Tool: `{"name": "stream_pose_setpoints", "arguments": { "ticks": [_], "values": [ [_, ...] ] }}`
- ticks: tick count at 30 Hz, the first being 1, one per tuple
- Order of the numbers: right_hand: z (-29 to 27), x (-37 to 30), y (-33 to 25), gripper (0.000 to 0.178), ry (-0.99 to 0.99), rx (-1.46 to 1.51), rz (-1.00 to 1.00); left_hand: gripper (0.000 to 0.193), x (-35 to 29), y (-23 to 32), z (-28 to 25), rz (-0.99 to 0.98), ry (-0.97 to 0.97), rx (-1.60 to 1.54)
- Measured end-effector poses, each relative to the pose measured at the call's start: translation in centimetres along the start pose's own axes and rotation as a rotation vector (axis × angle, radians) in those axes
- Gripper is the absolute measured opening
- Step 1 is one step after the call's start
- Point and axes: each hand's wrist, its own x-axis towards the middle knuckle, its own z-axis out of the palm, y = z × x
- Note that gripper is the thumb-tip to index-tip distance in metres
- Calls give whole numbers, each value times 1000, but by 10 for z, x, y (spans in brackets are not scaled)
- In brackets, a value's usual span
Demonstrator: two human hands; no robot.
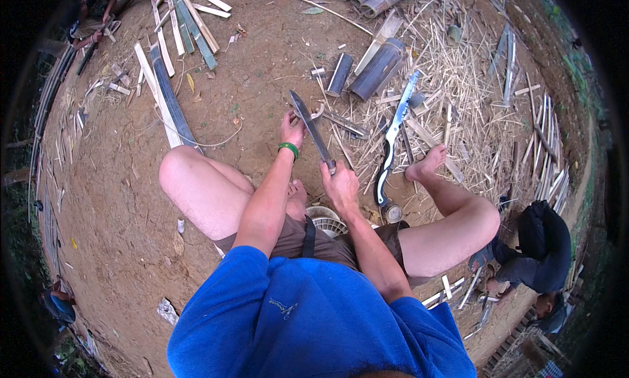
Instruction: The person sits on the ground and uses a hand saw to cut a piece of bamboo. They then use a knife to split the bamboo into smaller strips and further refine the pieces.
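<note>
I sit on bare earth with knees spread. My right hand [339, 185] grips the handle of a long dark machete [310, 129], its blade pointing away from me. My left hand [291, 128], with a green band on the wrist, pinches a small curved piece of bamboo [317, 112] right beside the blade's upper part. A second large knife [393, 132] with a pale blade and a dark handle lies on the ground by my right foot [427, 163].
Split bamboo tubes [377, 69] and a heap of straw-like shavings [458, 96] lie ahead right. Long bamboo slats [169, 99] lie ahead left. A small round tin [393, 213] sits near my right knee. Another person [534, 253] crouches at the right.
</note>
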Motion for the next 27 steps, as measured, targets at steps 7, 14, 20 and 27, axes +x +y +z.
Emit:
{"name": "stream_pose_setpoints", "arguments": {
  "ticks": [7, 14, 20, 27],
  "values": [
    [13, 3, 10, 57, -30, 235, 88, 53, -6, -3, 10, 37, -36, 27],
    [15, 2, -14, 62, -194, 411, 137, 71, -21, -11, -22, 12, 411, -163],
    [7, 13, 17, 69, -242, 348, 178, 62, -197, -14, 17, -521, 170, -71],
    [-3, 14, -10, 75, -363, 207, 119, 61, -217, -26, 1, 133, -315, 768]
  ]
}}
